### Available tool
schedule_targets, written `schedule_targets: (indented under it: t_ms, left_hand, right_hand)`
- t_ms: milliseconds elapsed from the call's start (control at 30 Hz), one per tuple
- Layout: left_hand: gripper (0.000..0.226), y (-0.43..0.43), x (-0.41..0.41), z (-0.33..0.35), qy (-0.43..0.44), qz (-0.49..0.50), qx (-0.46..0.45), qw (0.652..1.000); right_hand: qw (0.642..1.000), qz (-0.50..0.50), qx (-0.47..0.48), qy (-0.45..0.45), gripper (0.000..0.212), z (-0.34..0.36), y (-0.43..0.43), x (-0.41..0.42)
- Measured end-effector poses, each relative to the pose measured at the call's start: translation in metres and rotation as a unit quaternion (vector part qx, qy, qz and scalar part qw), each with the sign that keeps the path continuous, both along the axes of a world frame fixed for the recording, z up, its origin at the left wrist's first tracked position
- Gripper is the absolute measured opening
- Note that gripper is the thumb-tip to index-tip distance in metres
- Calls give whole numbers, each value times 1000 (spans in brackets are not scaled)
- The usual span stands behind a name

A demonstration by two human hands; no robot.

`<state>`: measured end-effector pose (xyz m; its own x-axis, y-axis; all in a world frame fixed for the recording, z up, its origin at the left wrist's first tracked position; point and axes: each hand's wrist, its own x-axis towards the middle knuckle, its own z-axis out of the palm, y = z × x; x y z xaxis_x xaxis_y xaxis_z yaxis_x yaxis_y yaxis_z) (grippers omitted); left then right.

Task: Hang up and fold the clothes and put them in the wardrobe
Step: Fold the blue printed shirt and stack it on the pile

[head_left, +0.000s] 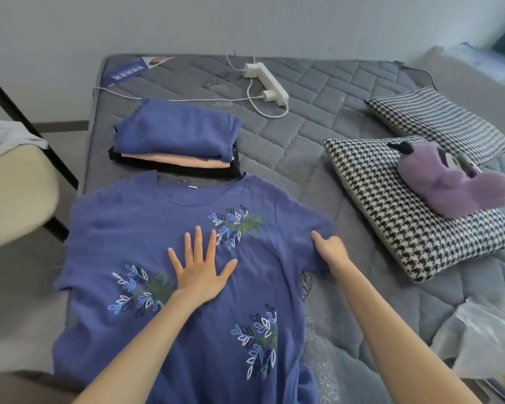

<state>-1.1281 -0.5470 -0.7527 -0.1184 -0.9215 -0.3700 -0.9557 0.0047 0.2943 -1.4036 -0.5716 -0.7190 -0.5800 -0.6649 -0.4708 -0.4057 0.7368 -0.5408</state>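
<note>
Head view: blue T-shirt [146, 228] with leaf prints lies spread flat, front up, on the grey quilted mattress [303, 147], its collar pointing away from the person and its lower part running off the bottom of the frame. Left hand [200, 272] lies palm down on the middle of the chest, fingers straight and spread wide, pressing the fabric and gripping nothing. Right hand [331, 249] is at the outer hem of the right-side sleeve [309, 220], fingers curled and pinching the sleeve edge; the fabric there is slightly bunched. The hands are apart, the left over the shirt's centre, the right at its edge. Just beyond the collar, touching or nearly touching it, sits a stack of folded clothes [175, 132]: blue on top, pink below, black at the bottom. Farther back lies a white power strip [267, 78] with its cable. To the right are two houndstooth pillows [391, 205]; a purple plush toy [443, 182] rests on the nearer one.
</note>
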Motion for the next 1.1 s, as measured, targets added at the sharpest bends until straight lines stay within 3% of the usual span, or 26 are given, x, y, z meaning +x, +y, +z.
schedule_targets:
  t_ms: [133,300,533,733,900,1100]
  left_hand:
    - [86,6,1,0,3,-5,17,1000]
    - [87,12,3,-1,-1,-17,18,1000]
    - [85,22,16,-3,-4,-49,21,999]
    - [78,29,37,6,11,-85,26,996]
    - [63,32,62,31,71,-98,-38,992]
    - [28,58,109,58,67,-40,-121,990]
  right_hand:
    - [999,40,-3,11,38,0,11,0]
    - [996,-8,-62,70,37,1,27,1]
    - [979,22,-67,193,23,-8,45,-11]
    - [958,10,-202,203,14,1,56,12]
    - [931,133,-283,190,17,16,65,52]
    - [896,358,-257,56,10,31,84,117]
